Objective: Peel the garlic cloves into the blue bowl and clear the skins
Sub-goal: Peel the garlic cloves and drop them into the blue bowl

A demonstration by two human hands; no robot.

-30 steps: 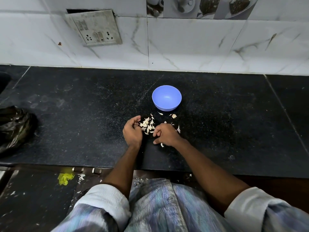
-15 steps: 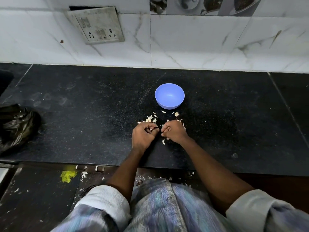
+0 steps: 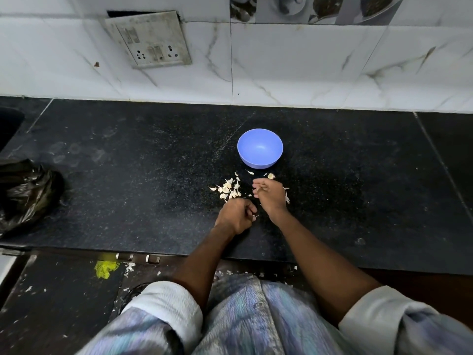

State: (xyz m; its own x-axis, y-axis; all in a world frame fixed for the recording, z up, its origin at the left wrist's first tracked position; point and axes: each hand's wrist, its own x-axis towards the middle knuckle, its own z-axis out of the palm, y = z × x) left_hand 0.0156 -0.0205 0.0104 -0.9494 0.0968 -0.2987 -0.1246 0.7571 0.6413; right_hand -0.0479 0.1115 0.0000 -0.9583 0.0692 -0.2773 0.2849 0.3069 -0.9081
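- Black stone counter [image 3: 128, 175] under a marble-tiled wall carries everything; I see the blue bowl [image 3: 260, 147] standing toward its middle, apparently empty.
- Just in front of the bowl lies the garlic pile [image 3: 229, 189], cloves and skins mixed.
- My left hand [image 3: 236, 213] is curled round a small pale piece, probably a clove; too small to be sure.
- My right hand [image 3: 271, 194] hangs over the scatter with fingers bent; whether it holds anything I cannot tell.
- Risk as I judge it: skins are light, so a sweeping wrist could push them off the front edge, or flick them into the bowl.
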